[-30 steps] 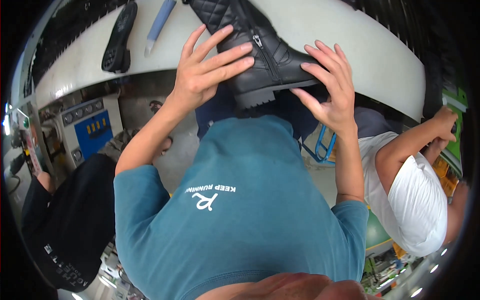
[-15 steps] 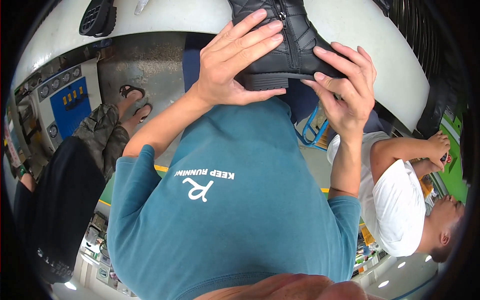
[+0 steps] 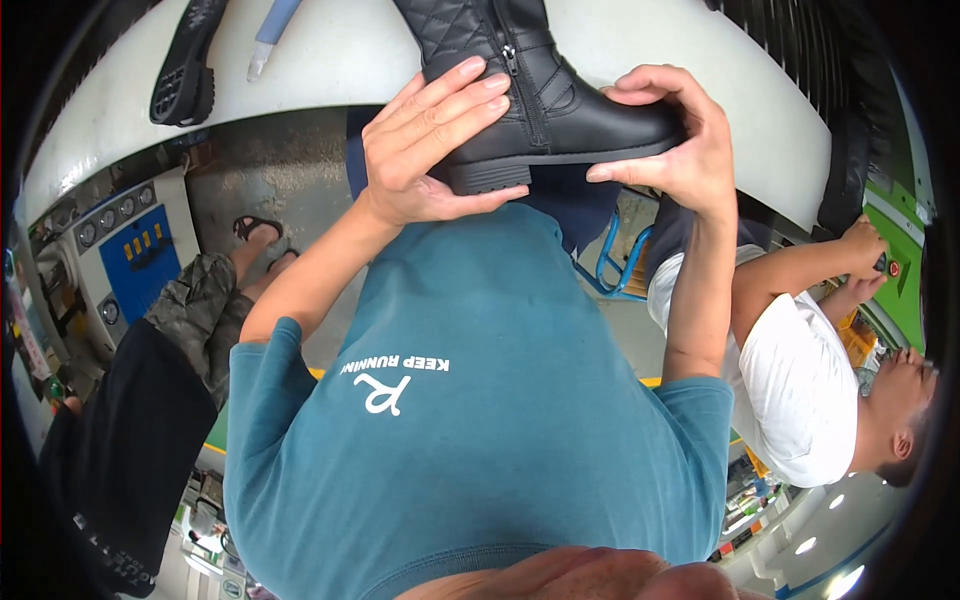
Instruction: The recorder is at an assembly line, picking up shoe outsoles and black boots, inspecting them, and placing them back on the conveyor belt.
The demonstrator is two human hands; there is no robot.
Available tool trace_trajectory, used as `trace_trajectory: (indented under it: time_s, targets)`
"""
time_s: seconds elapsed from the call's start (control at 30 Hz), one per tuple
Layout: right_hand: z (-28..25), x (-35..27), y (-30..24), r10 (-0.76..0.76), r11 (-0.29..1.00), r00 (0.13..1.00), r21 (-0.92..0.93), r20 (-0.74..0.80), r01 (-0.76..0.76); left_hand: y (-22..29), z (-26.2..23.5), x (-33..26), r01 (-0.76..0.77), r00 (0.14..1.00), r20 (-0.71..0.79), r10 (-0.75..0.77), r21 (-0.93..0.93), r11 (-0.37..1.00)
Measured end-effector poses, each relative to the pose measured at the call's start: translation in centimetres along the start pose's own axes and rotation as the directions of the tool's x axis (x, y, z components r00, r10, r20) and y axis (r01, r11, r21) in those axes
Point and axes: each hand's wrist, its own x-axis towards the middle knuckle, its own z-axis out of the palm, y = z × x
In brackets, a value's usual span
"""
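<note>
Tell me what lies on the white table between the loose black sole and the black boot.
In the head view, a light blue pen-like tool lies on the white table between the loose black sole and the black boot; otherwise that stretch looks bare.

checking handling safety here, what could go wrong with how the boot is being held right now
1. The black boot sits at the rim of the white table, its heel past the edge. If the left hand at the heel or the right hand at the toe slips, it may drop.
2. A loose black sole and a blue-handled tool lie near the same edge; a sweeping move could knock them off.
</note>
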Motion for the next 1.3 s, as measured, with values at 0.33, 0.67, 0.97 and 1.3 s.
trace_trajectory:
  time_s: [0.33, 0.67, 0.97, 1.3]
  targets:
    - [-0.1, -0.5, -7.3, -0.307, 0.94, 0.904, 0.054, -0.298, 0.337, 2.9, 0.7, 2.3, 0.001, 0.99, -0.138, -0.037, -0.25, 0.968]
    - [0.6, -2.1, -4.6, -0.371, 0.817, 0.921, -0.514, -0.12, 0.262, 0.8, -0.5, 0.0, 0.271, 0.957, -0.029, -0.29, -0.279, 0.921]
    - [4.7, -2.8, -1.2, -0.509, 0.708, 0.832, -0.656, -0.219, 0.26, 3.4, 0.3, 5.6, -0.016, 0.975, 0.222, 0.006, 0.042, 0.999]
    - [3.7, -1.1, -1.7, -0.434, 0.787, 0.898, -0.518, -0.077, 0.336, 2.5, 1.5, 6.1, 0.023, 0.979, 0.199, -0.051, 0.141, 0.99]
